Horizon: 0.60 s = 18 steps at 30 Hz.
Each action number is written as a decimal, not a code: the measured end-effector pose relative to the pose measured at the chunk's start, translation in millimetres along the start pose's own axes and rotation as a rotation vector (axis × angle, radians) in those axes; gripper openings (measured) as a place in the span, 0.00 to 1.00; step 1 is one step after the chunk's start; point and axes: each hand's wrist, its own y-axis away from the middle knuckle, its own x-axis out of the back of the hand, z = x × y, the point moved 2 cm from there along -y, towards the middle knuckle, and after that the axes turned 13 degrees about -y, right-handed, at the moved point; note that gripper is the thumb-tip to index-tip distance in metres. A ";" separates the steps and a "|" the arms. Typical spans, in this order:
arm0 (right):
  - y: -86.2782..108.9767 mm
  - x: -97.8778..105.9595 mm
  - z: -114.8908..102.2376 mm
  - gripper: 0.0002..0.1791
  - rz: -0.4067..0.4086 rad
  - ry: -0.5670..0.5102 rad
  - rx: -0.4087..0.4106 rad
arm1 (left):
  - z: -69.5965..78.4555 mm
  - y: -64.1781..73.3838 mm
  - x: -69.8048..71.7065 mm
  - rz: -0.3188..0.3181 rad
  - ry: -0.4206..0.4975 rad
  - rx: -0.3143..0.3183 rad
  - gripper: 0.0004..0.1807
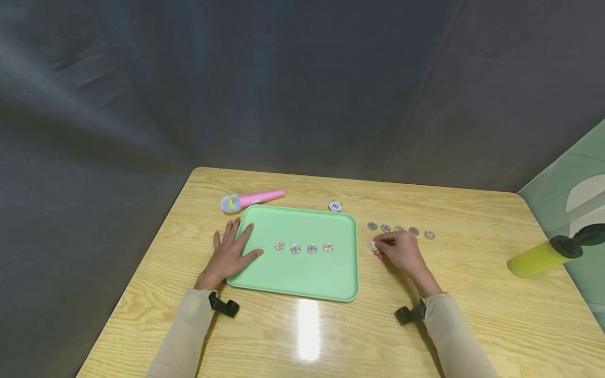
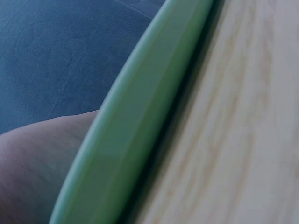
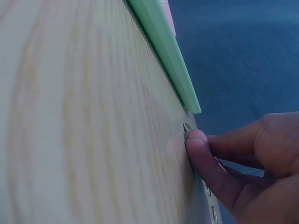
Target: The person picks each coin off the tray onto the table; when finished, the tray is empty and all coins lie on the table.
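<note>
My left hand lies spread over the left side of a light green tray, its fingers straight. Several silver coins form a row across the tray's middle. To the right of the tray, my right hand pinches a silver coin between thumb and fingertips, low over the table. The right wrist view shows this coin tilted at the fingertips. Just behind that hand, several more coins lie in a row on the wood; one is partly hidden by the hand.
Behind the tray lie a pink toy microphone and a white poker chip. A yellow-green bottle with a dark open lid is at the right side of the wooden table. Dark cloth hangs along the back edge.
</note>
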 end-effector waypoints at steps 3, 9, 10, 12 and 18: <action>0.1 -0.2 -1.7 0.07 0.001 0.008 0.004 | 0.4 -0.3 0.2 -0.007 0.002 0.000 0.45; 0.5 -0.5 -5.2 0.07 0.003 0.049 0.021 | 0.9 0.0 1.0 -0.007 0.007 -0.001 0.45; 0.7 -0.4 -5.6 0.07 0.007 0.060 0.024 | 1.0 0.1 1.2 -0.007 0.010 -0.002 0.45; 1.2 0.1 -6.3 0.06 0.010 0.075 0.030 | 1.1 0.5 1.6 -0.008 0.016 -0.002 0.45; 3.5 1.3 -11.0 0.06 0.005 0.067 0.055 | 1.5 1.5 2.7 -0.007 0.015 -0.002 0.45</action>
